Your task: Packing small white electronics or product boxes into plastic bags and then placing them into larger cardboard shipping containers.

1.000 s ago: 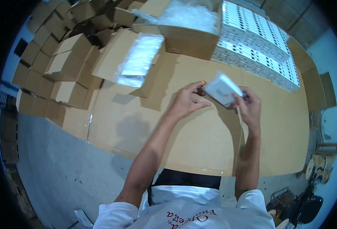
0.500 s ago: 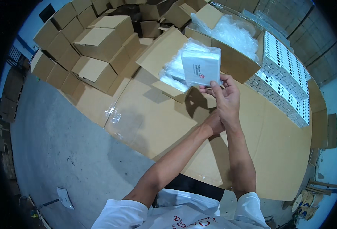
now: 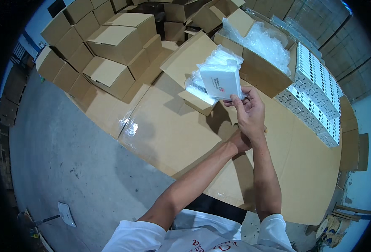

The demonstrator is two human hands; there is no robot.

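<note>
White small box (image 3: 221, 82) is held up above the cardboard-covered table (image 3: 181, 138), at about 12 o'clock from the hands and in front of an open carton flap. The right hand (image 3: 248, 111) holds it from below: the fingers (image 3: 238, 101) are closed on the lower right corner of the box, and the thumb presses its front face. The box is tilted a little, with its printed face turned to the camera. The left hand (image 3: 241, 142) is mostly hidden under the right wrist, at 6 o'clock from the right hand; I cannot tell if it is open or closed, or if it holds something.

Just behind the box, at 11 o'clock, lies a bundle of clear plastic bags (image 3: 212, 63) on the flap of an open carton (image 3: 252, 69). This carton, at 1 o'clock from the hands, is filled with more crumpled clear plastic. At 2 o'clock, near the far right edge of the table, stand rows of white printed boxes (image 3: 315, 90), packed close together. At 10 o'clock, on the floor beside the table, are many closed brown cartons (image 3: 114, 46) in stacks. The grey concrete floor (image 3: 68, 168) is at 8 o'clock.
</note>
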